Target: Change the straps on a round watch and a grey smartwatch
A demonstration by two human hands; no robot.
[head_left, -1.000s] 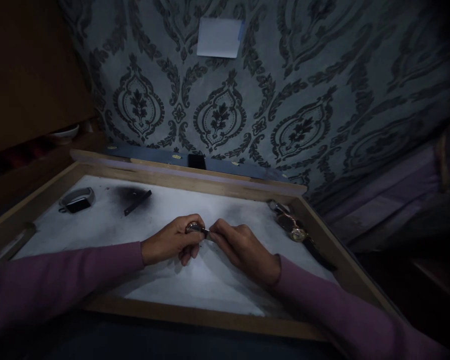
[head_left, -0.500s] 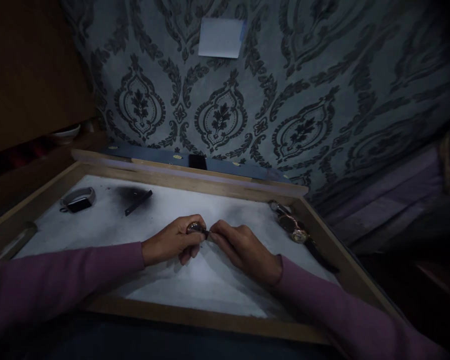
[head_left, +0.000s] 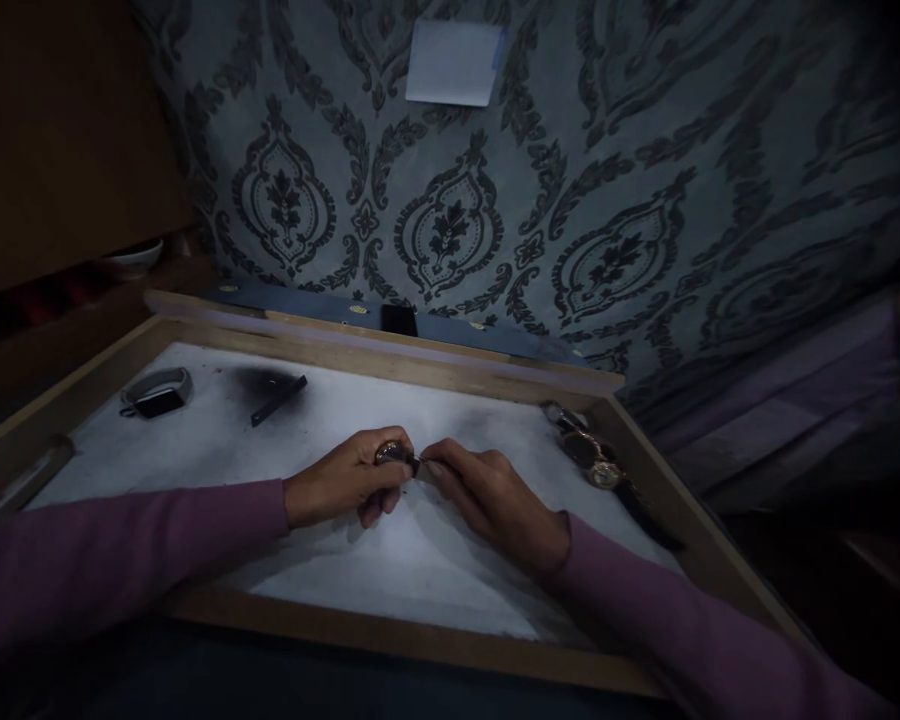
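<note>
Holding one round watch (head_left: 392, 453) and one strip (head_left: 421, 466).

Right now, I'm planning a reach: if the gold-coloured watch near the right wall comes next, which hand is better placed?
Probably the right hand: it is nearer the watch, while the left hand, farther off, holds a round shiny piece. The right pinches a thin piece, though.
</note>
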